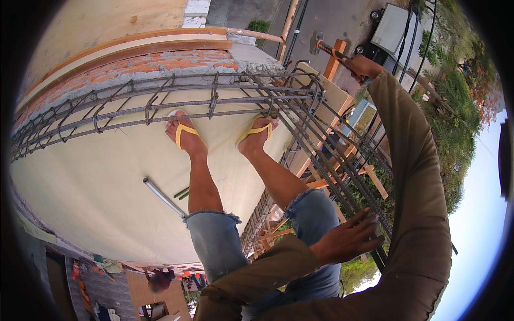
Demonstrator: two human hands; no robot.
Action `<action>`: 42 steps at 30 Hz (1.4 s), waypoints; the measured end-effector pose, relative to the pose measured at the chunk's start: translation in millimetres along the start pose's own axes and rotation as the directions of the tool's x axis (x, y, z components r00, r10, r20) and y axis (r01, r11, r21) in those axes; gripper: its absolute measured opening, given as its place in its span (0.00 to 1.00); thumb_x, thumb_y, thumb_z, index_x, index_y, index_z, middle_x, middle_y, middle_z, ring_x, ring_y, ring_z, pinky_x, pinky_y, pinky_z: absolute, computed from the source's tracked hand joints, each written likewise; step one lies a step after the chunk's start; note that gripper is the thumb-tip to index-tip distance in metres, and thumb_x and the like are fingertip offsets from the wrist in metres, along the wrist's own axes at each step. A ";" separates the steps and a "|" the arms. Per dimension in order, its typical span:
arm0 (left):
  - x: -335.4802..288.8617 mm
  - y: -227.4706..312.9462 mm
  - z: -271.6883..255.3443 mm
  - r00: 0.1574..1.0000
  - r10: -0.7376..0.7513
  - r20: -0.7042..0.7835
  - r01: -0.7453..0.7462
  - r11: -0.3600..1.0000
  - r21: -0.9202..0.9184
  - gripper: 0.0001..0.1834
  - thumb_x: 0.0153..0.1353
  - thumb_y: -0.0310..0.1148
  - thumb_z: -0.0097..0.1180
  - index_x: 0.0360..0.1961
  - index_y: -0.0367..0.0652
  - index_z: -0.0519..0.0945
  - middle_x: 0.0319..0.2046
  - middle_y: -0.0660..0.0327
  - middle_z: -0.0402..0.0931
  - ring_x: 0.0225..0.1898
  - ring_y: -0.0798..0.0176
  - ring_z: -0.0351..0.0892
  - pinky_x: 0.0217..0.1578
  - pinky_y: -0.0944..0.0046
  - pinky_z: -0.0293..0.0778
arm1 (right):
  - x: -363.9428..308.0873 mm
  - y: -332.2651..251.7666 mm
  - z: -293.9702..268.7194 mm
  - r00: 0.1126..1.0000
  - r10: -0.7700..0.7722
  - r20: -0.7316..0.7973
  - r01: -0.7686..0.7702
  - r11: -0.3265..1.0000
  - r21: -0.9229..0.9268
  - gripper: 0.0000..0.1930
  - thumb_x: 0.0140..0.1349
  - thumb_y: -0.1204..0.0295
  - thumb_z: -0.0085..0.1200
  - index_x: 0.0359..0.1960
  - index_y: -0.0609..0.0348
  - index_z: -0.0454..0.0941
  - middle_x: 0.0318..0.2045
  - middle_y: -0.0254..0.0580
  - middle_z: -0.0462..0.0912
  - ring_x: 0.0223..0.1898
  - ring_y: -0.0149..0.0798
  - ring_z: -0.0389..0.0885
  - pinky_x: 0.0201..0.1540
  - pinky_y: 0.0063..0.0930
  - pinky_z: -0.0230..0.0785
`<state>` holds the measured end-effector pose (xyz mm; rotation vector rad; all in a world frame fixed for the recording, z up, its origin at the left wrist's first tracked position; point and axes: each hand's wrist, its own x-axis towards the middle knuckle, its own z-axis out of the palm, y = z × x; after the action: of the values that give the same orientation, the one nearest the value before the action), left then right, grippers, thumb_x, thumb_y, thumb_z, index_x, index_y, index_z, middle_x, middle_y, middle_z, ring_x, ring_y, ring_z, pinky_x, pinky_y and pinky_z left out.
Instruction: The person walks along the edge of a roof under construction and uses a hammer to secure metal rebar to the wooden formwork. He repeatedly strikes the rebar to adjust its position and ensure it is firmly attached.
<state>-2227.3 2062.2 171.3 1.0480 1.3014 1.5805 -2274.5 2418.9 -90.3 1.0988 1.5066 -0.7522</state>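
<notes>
My right hand [365, 68] is raised at the upper right, fingers wrapped round the handle of a hammer [332, 51]. Its metal head points left, above a wooden post [335, 60]. My left hand [348, 238] is lower down, fingers apart, over the long steel bars of a rebar cage [342, 179]; it seems to rest on them, though the contact is partly hidden. Another rebar cage [213, 99] with tied stirrups runs leftward along a brick wall, meeting the first near a corner. My feet, in yellow flip-flops [187, 134], stand beside it.
Under my feet is a pale panel surface [107, 182] with a metal tube [163, 197] on it. Wooden boards [375, 179] and scaffolding lie beyond the edge at right. Far below are a truck [393, 32] and a road. Another person [160, 281] appears at lower left.
</notes>
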 end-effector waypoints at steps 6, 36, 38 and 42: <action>-5.9 0.3 2.9 1.000 -0.012 0.001 0.012 0.999 -0.051 0.23 0.58 0.32 0.50 0.56 0.51 0.71 0.49 0.56 0.71 0.62 0.52 0.66 0.68 0.46 0.54 | 39.1 -19.3 -32.0 0.743 -0.209 -0.636 0.292 0.956 0.027 0.27 0.68 0.50 0.43 0.27 0.68 0.68 0.14 0.41 0.71 0.12 0.37 0.71 0.15 0.34 0.66; -5.1 -1.2 3.2 1.000 -0.017 0.007 0.017 1.000 -0.018 0.23 0.58 0.31 0.50 0.57 0.46 0.72 0.57 0.56 0.70 0.65 0.52 0.63 0.68 0.50 0.58 | -52.6 -9.4 -56.5 0.942 -0.131 -0.309 0.128 0.991 -0.031 0.25 0.69 0.50 0.44 0.30 0.64 0.67 0.14 0.34 0.67 0.11 0.32 0.68 0.14 0.28 0.63; -7.3 2.1 3.8 1.000 -0.020 -0.013 0.019 0.997 -0.073 0.23 0.58 0.32 0.50 0.57 0.45 0.72 0.58 0.56 0.70 0.66 0.52 0.63 0.68 0.51 0.58 | -22.8 -20.7 -54.6 0.814 -0.198 -0.546 0.315 0.940 0.129 0.25 0.69 0.49 0.42 0.28 0.62 0.65 0.14 0.34 0.67 0.11 0.31 0.67 0.16 0.28 0.63; -6.9 4.1 -4.5 1.000 0.023 -0.001 -0.023 1.000 -0.013 0.21 0.59 0.32 0.50 0.55 0.44 0.73 0.58 0.55 0.70 0.65 0.52 0.64 0.68 0.51 0.58 | -27.8 18.9 46.5 0.944 -0.014 -0.331 0.072 0.984 0.164 0.24 0.68 0.53 0.43 0.28 0.65 0.67 0.14 0.38 0.69 0.13 0.37 0.71 0.18 0.36 0.65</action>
<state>-2229.6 2053.8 174.1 1.0577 1.2820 1.6046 -2239.1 2377.6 -72.1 1.3792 1.7752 -0.7686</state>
